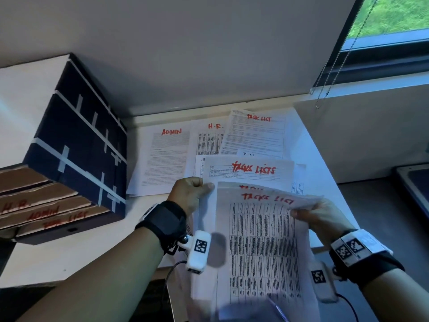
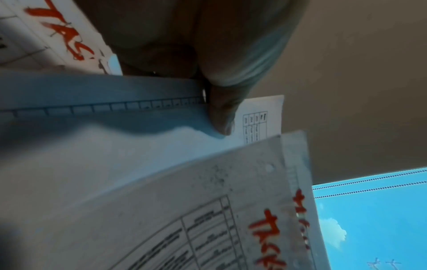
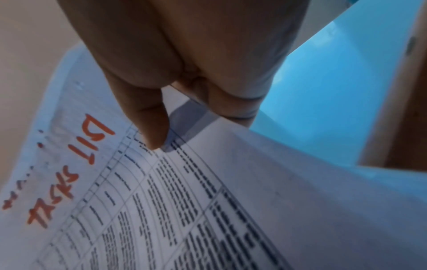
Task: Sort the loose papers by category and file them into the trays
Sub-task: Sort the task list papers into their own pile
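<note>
Our left hand (image 1: 189, 194) pinches the left edge of a sheaf of Tasks List sheets (image 1: 253, 173), thumb on top. Our right hand (image 1: 322, 217) pinches the front Tasks List sheet (image 1: 262, 247) at its top right corner, held above the desk. The 3 labelled trays (image 1: 46, 205) sit well apart on our left. We judge the limp front sheet may slip or crease, or drag others off the sheaf.

Plain pale wall (image 1: 185, 43) ahead of me. White desk (image 1: 69, 259) below it, dimly lit with a bluish cast. Window (image 1: 392, 17) at far right, greenery outside; roller blind (image 1: 332, 43) with bead chain (image 1: 336, 66) hanging. Pale sill ledge (image 1: 359, 126) on my right.
</note>
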A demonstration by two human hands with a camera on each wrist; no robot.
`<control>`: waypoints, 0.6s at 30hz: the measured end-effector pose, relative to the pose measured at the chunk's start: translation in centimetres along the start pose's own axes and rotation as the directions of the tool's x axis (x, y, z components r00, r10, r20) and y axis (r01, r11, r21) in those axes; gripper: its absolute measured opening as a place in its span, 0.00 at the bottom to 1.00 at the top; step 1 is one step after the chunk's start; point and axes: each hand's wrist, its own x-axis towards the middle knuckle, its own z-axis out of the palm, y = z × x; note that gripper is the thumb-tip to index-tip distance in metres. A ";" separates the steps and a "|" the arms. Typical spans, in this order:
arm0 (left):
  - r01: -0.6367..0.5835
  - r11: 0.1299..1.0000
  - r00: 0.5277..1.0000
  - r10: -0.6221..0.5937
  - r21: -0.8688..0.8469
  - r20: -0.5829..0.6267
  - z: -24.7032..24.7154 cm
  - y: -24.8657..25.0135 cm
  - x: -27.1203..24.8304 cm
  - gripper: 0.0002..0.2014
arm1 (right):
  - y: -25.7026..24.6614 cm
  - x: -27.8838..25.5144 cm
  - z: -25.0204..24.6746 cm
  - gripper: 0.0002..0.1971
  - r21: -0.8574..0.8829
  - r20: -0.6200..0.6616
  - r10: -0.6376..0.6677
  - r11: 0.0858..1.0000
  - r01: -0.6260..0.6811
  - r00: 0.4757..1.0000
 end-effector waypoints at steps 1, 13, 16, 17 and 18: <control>-0.001 1.000 1.000 0.000 -0.015 -0.005 -0.1 0.0 -0.1 0.14 | -0.1 0.1 0.1 0.13 -0.016 -0.004 -0.015 1.000 0.015 1.000; -0.047 0.998 0.998 0.046 -0.033 -0.033 -0.2 -0.2 -0.6 0.20 | -0.5 0.4 1.3 0.16 0.019 -0.095 -0.084 0.996 0.086 0.992; -0.048 0.996 0.998 0.050 -0.071 0.025 -0.3 -0.3 -0.9 0.19 | -0.8 0.5 1.7 0.15 0.107 -0.107 -0.087 0.989 0.098 0.990; -0.035 0.995 0.998 0.039 -0.094 0.044 -0.2 -0.3 -1.0 0.18 | -1.0 0.7 1.9 0.14 0.136 -0.109 -0.073 0.987 0.087 0.991; -0.021 0.993 0.998 0.027 -0.117 0.056 0.0 -0.1 -1.1 0.17 | -1.4 0.7 2.3 0.14 0.144 -0.119 -0.049 0.987 0.066 0.992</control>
